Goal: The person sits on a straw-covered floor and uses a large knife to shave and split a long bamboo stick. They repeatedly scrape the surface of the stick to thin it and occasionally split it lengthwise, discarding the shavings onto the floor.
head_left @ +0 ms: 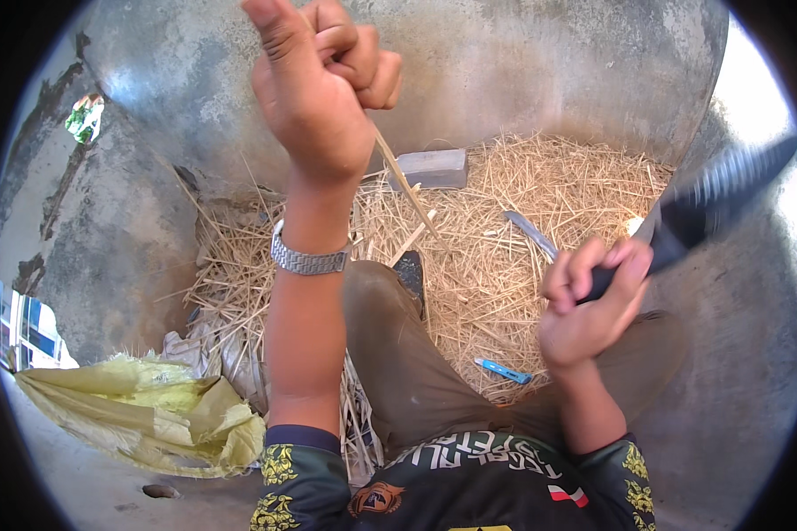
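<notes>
Step in hand reads as between knife strokes: work piece up on the left, blade out on the right, well apart. Left hand (328,84) is raised, fingers curled into a tight fist, thumb up, seemingly clamped on a thin pale strip (407,188). Strip slants down out of the fist, over the straw (469,296); its top end is hidden by the hand. Right hand (593,314) has its fingers wrapped around the handle of a black knife (682,226), blade pointing up and right. Blade is blurred, can't tell which way the edge faces. My read: next move calls for a steady left grip on the strip and the edge kept clear of the left forearm.

Counts, left to right: 1 yellow-green sack (142,411), crumpled; 1 metal watch (310,258) on the left wrist; 1 held strip; 1 grey block (432,169) at the back of the straw; 1 blue cutter (503,371) lying on straw between the legs; 1 loose grey blade (530,233) on straw, left of the right hand; 1 black knife, held. Straw stalks: too many to count.
</notes>
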Motion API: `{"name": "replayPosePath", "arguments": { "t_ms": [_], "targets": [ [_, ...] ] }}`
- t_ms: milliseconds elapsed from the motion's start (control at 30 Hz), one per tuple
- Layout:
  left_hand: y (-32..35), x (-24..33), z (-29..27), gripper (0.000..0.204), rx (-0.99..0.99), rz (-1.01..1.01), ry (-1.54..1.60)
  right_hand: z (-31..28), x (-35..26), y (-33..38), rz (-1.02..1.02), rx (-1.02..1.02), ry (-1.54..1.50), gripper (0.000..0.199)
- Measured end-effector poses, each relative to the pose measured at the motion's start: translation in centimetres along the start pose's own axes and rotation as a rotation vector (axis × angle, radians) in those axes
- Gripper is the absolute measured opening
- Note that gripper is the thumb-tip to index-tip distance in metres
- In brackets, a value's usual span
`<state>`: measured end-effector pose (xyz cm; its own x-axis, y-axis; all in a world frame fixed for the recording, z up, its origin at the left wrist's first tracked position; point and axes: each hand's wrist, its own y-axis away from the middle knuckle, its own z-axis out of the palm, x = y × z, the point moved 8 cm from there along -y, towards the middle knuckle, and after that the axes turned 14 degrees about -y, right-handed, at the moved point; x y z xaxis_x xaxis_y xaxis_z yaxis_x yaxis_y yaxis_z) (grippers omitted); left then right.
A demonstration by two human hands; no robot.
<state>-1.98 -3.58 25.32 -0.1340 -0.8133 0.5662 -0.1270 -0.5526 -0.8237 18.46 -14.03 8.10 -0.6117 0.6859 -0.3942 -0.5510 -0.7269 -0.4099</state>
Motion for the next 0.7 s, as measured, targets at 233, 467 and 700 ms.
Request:
{"name": "replayPosePath", "arguments": {
  "t_ms": [233, 467, 700],
  "targets": [
    [-0.7, -0.2, 0.4, 0.063, -0.026, 0.036, -0.053, -4.8, 10.3, 4.5, 0.890, -0.267, 0.597, 0.029],
    [-0.8, -0.9, 0.1, 0.067, -0.097, 0.003, 0.061, 1.3, 1.2, -0.6, -0.024, -0.107, 0.048, 0.032],
    [-1.1, -0.4, 1.3, 0.070, -0.104, 0.126, 0.149, -14.4, 12.8, 3.1, 0.802, -0.257, 1.198, 0.046]
  ]
}}
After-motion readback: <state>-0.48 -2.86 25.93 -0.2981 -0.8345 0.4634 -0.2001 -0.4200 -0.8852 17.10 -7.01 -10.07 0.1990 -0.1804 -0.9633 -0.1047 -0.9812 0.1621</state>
